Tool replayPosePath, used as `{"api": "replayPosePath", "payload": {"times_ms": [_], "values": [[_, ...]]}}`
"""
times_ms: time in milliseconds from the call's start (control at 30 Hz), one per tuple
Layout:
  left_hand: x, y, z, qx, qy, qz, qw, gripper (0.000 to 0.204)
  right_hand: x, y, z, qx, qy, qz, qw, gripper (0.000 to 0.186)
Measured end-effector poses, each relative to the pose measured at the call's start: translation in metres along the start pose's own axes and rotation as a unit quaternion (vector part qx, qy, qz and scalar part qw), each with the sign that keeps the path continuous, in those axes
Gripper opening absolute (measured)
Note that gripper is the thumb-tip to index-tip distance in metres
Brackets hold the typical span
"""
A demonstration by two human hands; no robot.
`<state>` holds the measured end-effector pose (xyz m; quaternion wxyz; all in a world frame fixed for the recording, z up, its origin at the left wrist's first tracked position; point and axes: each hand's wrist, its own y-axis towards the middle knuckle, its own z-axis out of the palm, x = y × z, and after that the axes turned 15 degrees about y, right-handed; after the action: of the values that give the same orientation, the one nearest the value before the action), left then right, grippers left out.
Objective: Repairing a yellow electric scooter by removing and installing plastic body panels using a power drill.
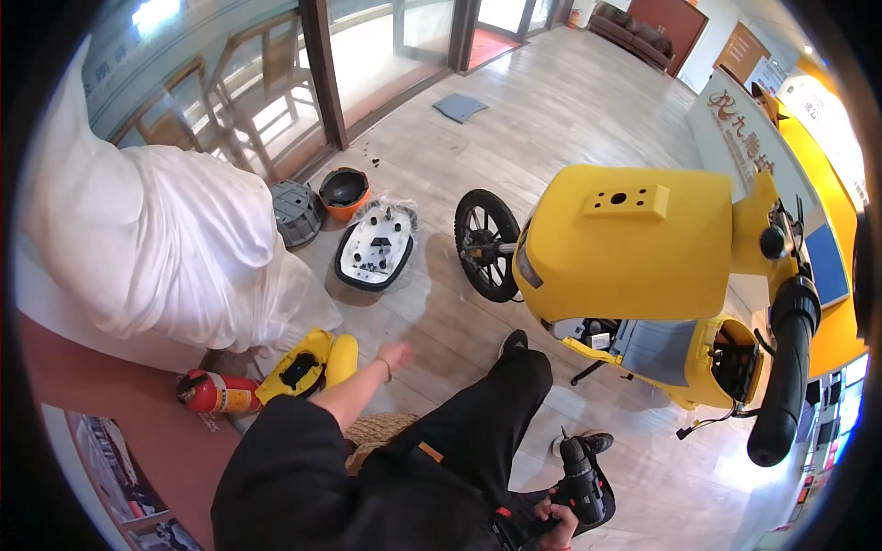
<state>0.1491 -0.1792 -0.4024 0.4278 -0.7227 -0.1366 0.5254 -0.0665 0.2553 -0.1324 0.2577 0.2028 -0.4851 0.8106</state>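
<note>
My left hand (pixel 396 355) is stretched out over the floor, fingers loosely apart, with nothing visible in it. Just beside it stand yellow plastic scooter parts (pixel 312 365), one with a black inside. My right hand (pixel 559 525) is wrapped round the grip of a black and red cordless drill (pixel 581 477), held low by my right leg with its bit pointing away from me. To the right stands a yellow electric scooter (pixel 634 248); its lower housing is partly uncovered, and a loose wire hangs near the black handlebar grip (pixel 785 386).
Ahead on the floor lie a white, black-rimmed tray-like part (pixel 375 246) holding small pieces, an orange bowl-shaped thing (pixel 345 195) and a grey plastic part (pixel 297 213). A red fire extinguisher (pixel 218 392) and a white draped cloth (pixel 175 239) are at left. A grey mat (pixel 459 107) lies farther off.
</note>
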Motion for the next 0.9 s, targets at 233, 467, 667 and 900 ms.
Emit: {"api": "replayPosePath", "payload": {"times_ms": [233,467,667,900], "values": [[-0.006,-0.127,0.050,0.063,0.132,0.029,0.989,0.025,-0.006,0.039,-0.012,0.145,0.007,0.028,0.989,0.040],[-0.072,-0.189,0.112,-0.019,0.316,0.303,0.899,0.033,0.035,0.061,0.000,0.195,0.010,0.041,0.980,0.030],[-0.116,-0.185,0.161,-0.086,0.507,0.413,0.751,0.053,0.054,0.130,-0.011,0.272,-0.059,0.028,0.960,0.015],[-0.155,-0.184,0.247,-0.079,0.615,0.466,0.631,0.032,0.067,0.246,-0.004,0.292,-0.143,-0.047,0.945,0.021]]}}
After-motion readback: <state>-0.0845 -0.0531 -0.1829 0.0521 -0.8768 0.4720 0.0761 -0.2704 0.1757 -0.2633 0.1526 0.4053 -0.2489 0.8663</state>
